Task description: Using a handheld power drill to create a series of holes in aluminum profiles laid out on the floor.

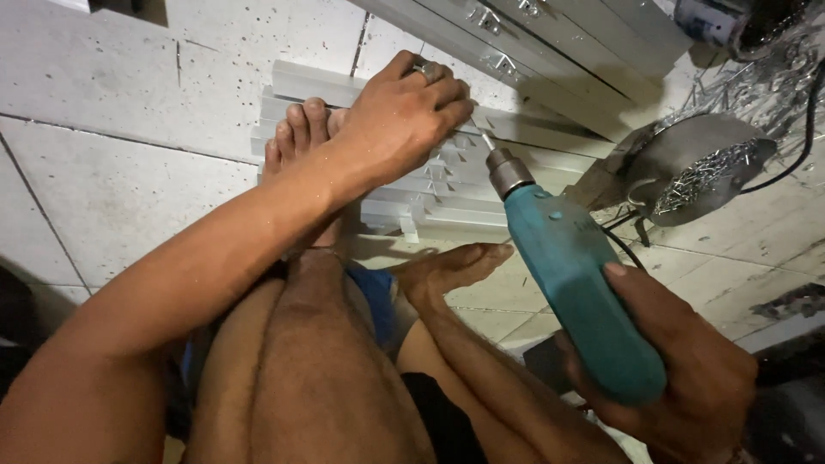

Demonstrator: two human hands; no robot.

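My right hand grips a teal electric drill at the lower right. Its bit points up and left at a stack of white metal profiles lying on the tiled floor. My left hand presses down on the profiles just left of the drill tip, with a ring on one finger. One bare foot rests on the left end of the stack. My other foot lies on the floor below the profiles.
A round metal bowl of small screws sits to the right, with metal shavings scattered behind it. More long white profiles lie across the top. A black cable runs along the right side. Pale floor tiles spread to the left.
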